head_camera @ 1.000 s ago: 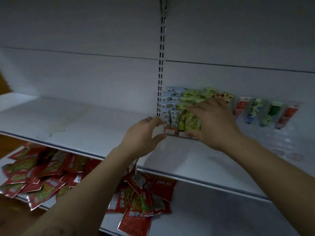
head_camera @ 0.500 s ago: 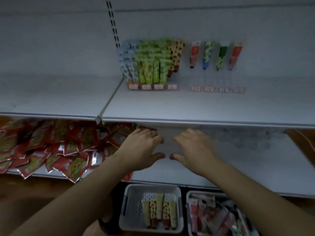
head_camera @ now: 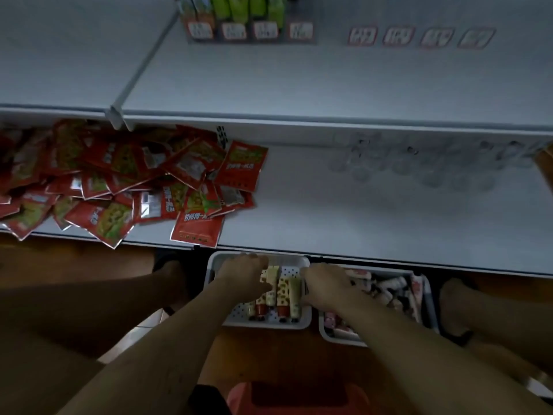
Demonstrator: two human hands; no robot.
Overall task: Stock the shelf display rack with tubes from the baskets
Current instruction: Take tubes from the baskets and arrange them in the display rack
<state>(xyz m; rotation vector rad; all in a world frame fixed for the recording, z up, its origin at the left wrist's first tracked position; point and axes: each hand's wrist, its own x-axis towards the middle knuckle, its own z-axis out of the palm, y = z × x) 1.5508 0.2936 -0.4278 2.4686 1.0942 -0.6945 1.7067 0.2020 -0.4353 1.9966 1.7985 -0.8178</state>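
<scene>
A white perforated basket sits on the floor under the lower shelf and holds several cream and yellow patterned tubes with red caps. My left hand reaches into its left side, fingers over the tubes. My right hand is at the basket's right rim, fingers bent down beside the rightmost tube. Whether either hand grips a tube is hidden. A second basket to the right holds pink and white tubes. The display rack with green tubes stands at the top of the view on the upper shelf.
Red snack packets lie heaped on the left of the lower shelf. Empty rack slots with red labels sit right of the filled ones. A red stool is below me. My knees flank the baskets.
My view has dropped from the upper shelf to the floor baskets. Both hands came down from the rack and now reach into the left basket.
</scene>
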